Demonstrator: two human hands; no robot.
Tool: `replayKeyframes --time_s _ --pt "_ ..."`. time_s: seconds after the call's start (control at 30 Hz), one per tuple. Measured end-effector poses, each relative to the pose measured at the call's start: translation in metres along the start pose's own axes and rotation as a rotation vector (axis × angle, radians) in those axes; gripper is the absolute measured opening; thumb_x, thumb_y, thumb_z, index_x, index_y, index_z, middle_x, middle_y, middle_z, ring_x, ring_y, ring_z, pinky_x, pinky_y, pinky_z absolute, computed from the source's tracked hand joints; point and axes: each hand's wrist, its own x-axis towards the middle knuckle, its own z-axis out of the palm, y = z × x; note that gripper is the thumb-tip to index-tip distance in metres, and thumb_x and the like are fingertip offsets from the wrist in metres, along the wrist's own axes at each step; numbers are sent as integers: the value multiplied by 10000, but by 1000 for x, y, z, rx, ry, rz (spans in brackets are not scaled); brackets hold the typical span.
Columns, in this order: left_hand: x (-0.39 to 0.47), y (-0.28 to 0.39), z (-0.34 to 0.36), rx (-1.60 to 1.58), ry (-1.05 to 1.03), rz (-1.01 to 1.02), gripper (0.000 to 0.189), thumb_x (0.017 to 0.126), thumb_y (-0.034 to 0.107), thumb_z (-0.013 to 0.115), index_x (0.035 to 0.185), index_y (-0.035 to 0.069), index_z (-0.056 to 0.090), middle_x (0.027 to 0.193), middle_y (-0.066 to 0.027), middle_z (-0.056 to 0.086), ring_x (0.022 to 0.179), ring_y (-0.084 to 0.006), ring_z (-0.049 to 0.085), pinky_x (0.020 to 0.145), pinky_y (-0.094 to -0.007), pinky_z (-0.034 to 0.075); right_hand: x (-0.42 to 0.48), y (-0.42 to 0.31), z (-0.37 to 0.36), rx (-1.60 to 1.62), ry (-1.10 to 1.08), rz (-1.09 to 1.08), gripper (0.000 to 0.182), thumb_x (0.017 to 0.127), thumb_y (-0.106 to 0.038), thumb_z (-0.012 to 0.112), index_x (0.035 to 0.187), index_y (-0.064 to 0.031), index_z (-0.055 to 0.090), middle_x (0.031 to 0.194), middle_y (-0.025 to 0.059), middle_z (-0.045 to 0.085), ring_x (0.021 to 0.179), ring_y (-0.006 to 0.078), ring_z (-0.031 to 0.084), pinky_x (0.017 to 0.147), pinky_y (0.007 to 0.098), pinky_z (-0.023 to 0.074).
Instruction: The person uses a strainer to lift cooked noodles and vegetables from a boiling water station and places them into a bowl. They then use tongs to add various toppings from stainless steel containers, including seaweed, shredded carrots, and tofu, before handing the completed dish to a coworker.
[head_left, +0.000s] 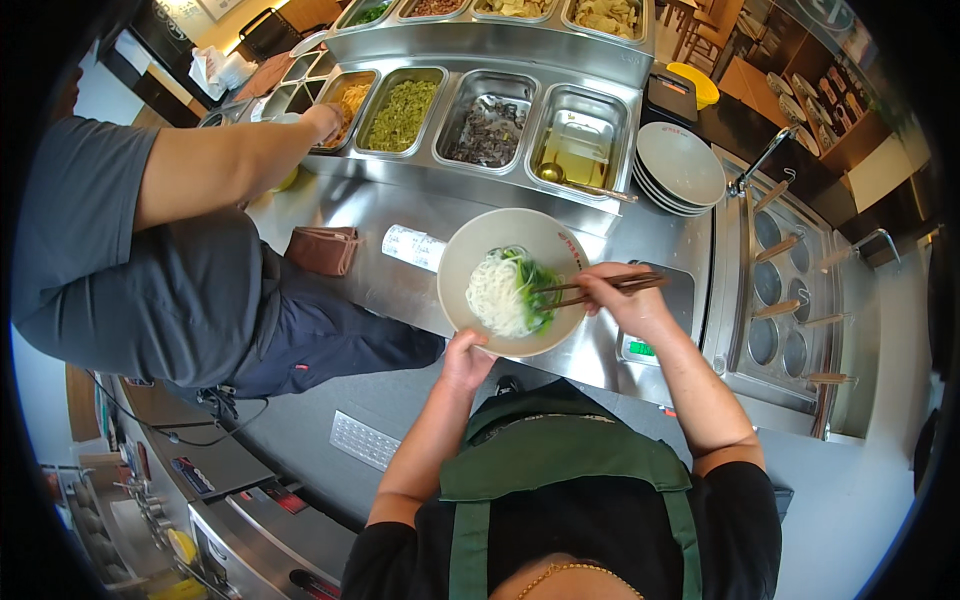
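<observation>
My left hand (469, 360) grips the near rim of a wide beige bowl (461, 262), thumb over the edge. White noodles (495, 296) fill the bowl's middle, with green leafy vegetables (541, 289) along their right side. In my right hand (622, 300) is a pair of dark wooden chopsticks (637, 281), their tips among the greens. Just left of the bowl lies a printed paper slip (414, 247). A digital scale (670, 296) with a lit green display is partly hidden behind my right hand and forearm.
A co-worker's hand (324, 122) reaches into a topping pan at left. Steel pans hold chopped green vegetables (401, 112), dark pieces (491, 131) and yellowish liquid with a ladle (553, 172). Stacked plates (679, 165) and a noodle boiler (780, 292) stand right; a brown cloth (322, 251) lies left.
</observation>
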Motion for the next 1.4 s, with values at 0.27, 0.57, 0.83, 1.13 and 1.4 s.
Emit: replayKeyframes --time_s 0.27,0.57,0.83,1.13,1.4 --pt "-6 -16 3 -26 -23 17 586 601 77 487 1176 -15 416 1113 -141 516 1006 -278 501 852 -408 398 -1 6 -1 11 11 -51 173 841 -115 525 850 34 613 693 84 609 571 115 563 519 237 474" --pt "-4 -23 -6 -19 -58 17 569 608 75 476 1162 -39 418 1097 -139 524 1002 -282 498 880 -412 380 19 -7 -7 63 -53 41 181 851 -121 502 850 33 599 668 67 591 537 113 549 492 235 460" --pt "-1 -19 6 -44 -63 -1 600 609 85 478 1190 -44 398 1167 -159 484 1062 -308 464 915 -441 352 31 -1 -7 138 -61 32 157 843 -102 513 847 28 601 673 66 594 536 111 543 509 224 459" --pt "5 -10 -10 -72 -64 -1 597 622 98 482 1197 -33 396 1166 -160 487 1065 -305 465 917 -442 353 27 -42 -45 -45 70 -20 167 835 -108 496 827 10 614 627 52 575 498 83 522 456 214 442" --pt "9 -1 -4 -87 -76 -16 596 610 94 481 1188 -34 402 1151 -165 493 1052 -300 473 916 -433 356 51 -15 -21 18 112 -24 174 844 -100 492 853 22 616 695 77 604 517 97 532 483 226 449"
